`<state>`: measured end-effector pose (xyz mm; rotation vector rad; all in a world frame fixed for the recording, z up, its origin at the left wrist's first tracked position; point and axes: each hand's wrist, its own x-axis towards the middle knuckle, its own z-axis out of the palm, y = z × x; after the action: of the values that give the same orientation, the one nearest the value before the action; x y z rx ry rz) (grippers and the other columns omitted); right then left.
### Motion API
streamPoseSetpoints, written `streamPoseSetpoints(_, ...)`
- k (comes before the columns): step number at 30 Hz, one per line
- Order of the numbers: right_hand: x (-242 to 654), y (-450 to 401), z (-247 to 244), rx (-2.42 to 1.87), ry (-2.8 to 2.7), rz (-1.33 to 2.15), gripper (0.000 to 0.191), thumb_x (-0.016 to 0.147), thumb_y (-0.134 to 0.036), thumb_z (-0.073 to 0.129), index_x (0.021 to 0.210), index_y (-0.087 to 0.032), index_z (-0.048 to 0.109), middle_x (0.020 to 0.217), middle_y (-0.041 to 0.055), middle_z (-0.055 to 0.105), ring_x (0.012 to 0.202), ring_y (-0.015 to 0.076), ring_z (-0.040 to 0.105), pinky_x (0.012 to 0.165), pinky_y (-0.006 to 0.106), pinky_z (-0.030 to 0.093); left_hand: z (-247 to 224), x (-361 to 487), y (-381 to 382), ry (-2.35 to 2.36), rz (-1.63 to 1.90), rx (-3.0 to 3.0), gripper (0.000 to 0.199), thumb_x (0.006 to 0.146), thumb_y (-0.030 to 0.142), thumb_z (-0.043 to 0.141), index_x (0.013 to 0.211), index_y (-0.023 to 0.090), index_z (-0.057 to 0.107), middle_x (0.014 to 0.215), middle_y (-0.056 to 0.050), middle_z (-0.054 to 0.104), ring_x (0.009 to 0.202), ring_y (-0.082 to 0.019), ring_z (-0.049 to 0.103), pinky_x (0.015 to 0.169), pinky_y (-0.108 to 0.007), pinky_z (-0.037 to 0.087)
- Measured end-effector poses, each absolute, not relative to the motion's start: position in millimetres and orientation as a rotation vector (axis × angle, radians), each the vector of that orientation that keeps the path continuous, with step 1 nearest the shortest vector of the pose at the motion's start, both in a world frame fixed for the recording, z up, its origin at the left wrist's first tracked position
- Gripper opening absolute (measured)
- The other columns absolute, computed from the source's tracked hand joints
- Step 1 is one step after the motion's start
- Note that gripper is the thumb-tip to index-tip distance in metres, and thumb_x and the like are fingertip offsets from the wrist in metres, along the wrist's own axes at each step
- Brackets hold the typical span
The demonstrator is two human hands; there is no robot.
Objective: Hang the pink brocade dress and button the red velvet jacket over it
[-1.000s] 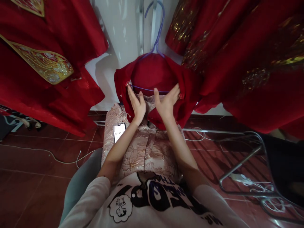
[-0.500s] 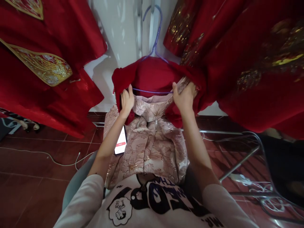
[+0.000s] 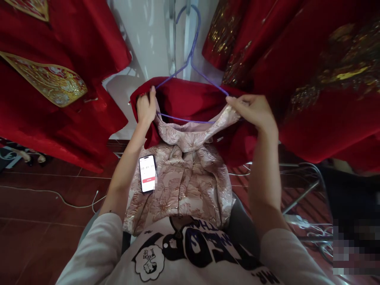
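A pink floral brocade dress [image 3: 196, 178] lies over my lap, its neckline pulled up toward a purple wire hanger [image 3: 194, 45]. A red garment [image 3: 187, 95] is draped behind the hanger's lower bar. My left hand [image 3: 145, 109] is closed around the dress's left shoulder edge, by the hanger's left end, with its fingers partly hidden against the red cloth. At the hanger's right end, my right hand [image 3: 257, 111] pinches the dress's right shoulder edge between thumb and fingers. The neckline stretches between both hands, in front of the hanger's bar.
A phone [image 3: 147, 174] with a lit screen lies on the dress near my left forearm. Red embroidered garments [image 3: 59, 85] hang on both sides. A dark metal-framed chair [image 3: 322, 178] stands at the right, and a white cable [image 3: 59, 196] runs across the tiled floor at left.
Both hands have moved apart, the right one outward and the left one up and outward. More of the hanger's sloping arms shows, the neckline is spread wider, and the phone is more exposed.
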<state>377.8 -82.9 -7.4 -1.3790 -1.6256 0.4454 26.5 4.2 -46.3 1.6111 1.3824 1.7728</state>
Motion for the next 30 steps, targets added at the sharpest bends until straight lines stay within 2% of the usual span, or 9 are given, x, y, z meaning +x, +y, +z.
streamPoseSetpoints(3, 379, -93, 3, -1.376, -1.481, 0.604, 0.026, 0.087, -0.037, 0.075, 0.07, -0.018, 0.068, 0.063, 0.0012, 0.062, 0.058, 0.0106, 0.051, 0.06, 0.027, 0.04, -40, 6, -13, 1.414, 1.784, 1.539, 0.037, 0.096, 0.048, 0.059, 0.069, 0.023, 0.06, 0.081, -0.007, 0.068, 0.124, -0.027, 0.064, 0.11, -0.033, 0.048)
streamPoseSetpoints(6, 380, -95, 4, -1.296, -1.472, 0.564, 0.011, 0.087, -0.024, 0.073, 0.079, -0.017, 0.073, 0.072, 0.0039, 0.069, 0.063, 0.0101, 0.054, 0.064, 0.026, 0.042, -37, -14, -30, 1.333, 1.723, 1.451, 0.04, 0.092, 0.052, 0.065, 0.066, 0.022, 0.058, 0.077, -0.005, 0.065, 0.11, -0.027, 0.069, 0.102, -0.038, 0.055)
streamPoseSetpoints(9, 381, -92, 0, -1.225, -1.502, 0.484, 0.006, 0.088, -0.021, 0.071, 0.087, -0.017, 0.075, 0.086, 0.0066, 0.074, 0.072, 0.0108, 0.058, 0.073, 0.026, 0.044, -40, -25, -40, 1.219, 1.594, 1.25, 0.039, 0.083, 0.059, 0.072, 0.076, 0.022, 0.066, 0.086, -0.008, 0.072, 0.104, -0.028, 0.071, 0.094, -0.041, 0.06)
streamPoseSetpoints(11, 380, -90, -2, -1.239, -1.493, 0.467, 0.006, 0.088, -0.02, 0.07, 0.09, -0.017, 0.075, 0.09, 0.007, 0.075, 0.076, 0.0111, 0.059, 0.076, 0.026, 0.045, -43, -28, -43, 1.191, 1.494, 1.143, 0.047, 0.083, 0.068, 0.067, 0.089, 0.021, 0.071, 0.096, -0.012, 0.075, 0.103, -0.029, 0.072, 0.09, -0.043, 0.061)
streamPoseSetpoints(14, 379, -87, -4, -1.257, -1.465, 0.474, 0.004, 0.088, -0.019, 0.07, 0.089, -0.018, 0.074, 0.091, 0.0072, 0.075, 0.078, 0.0113, 0.059, 0.077, 0.025, 0.045, -48, -29, -44, 1.163, 1.379, 1.102, 0.063, 0.083, 0.079, 0.058, 0.099, 0.02, 0.072, 0.104, -0.017, 0.075, 0.106, -0.031, 0.072, 0.092, -0.047, 0.061)
streamPoseSetpoints(16, 378, -85, -4, -1.231, -1.455, 0.481, 0.003, 0.087, -0.018, 0.07, 0.087, -0.018, 0.073, 0.091, 0.0075, 0.074, 0.079, 0.0116, 0.059, 0.078, 0.025, 0.046, -49, -27, -43, 1.15, 1.384, 1.118, 0.064, 0.083, 0.081, 0.057, 0.101, 0.021, 0.071, 0.108, -0.017, 0.074, 0.113, -0.032, 0.07, 0.096, -0.05, 0.059)
streamPoseSetpoints(21, 377, -84, -4, -1.216, -1.456, 0.515, 0.004, 0.087, -0.017, 0.069, 0.084, -0.02, 0.071, 0.087, 0.0058, 0.072, 0.077, 0.0122, 0.057, 0.078, 0.026, 0.046, -39, -22, -42, 1.171, 1.645, 1.445, 0.05, 0.08, 0.071, 0.071, 0.1, 0.026, 0.076, 0.12, -0.009, 0.074, 0.119, -0.029, 0.067, 0.107, -0.046, 0.054)
streamPoseSetpoints(26, 374, -83, -4, -1.218, -1.439, 0.478, 0.005, 0.086, -0.015, 0.069, 0.083, -0.019, 0.07, 0.084, 0.0058, 0.07, 0.074, 0.0128, 0.056, 0.077, 0.029, 0.044, -24, -21, -42, 1.213, 1.653, 1.575, 0.02, 0.08, 0.042, 0.082, 0.087, 0.024, 0.078, 0.096, -0.005, 0.078, 0.107, -0.025, 0.07, 0.107, -0.04, 0.053)
streamPoseSetpoints(30, 373, -77, -9, -1.174, -1.38, 0.439, 0.003, 0.084, -0.016, 0.07, 0.083, -0.018, 0.072, 0.086, 0.0057, 0.073, 0.077, 0.0144, 0.06, 0.078, 0.03, 0.046, -25, -23, -30, 1.292, 1.701, 1.619, 0.018, 0.084, 0.039, 0.078, 0.081, 0.022, 0.073, 0.093, -0.005, 0.077, 0.102, -0.024, 0.072, 0.1, -0.038, 0.057)
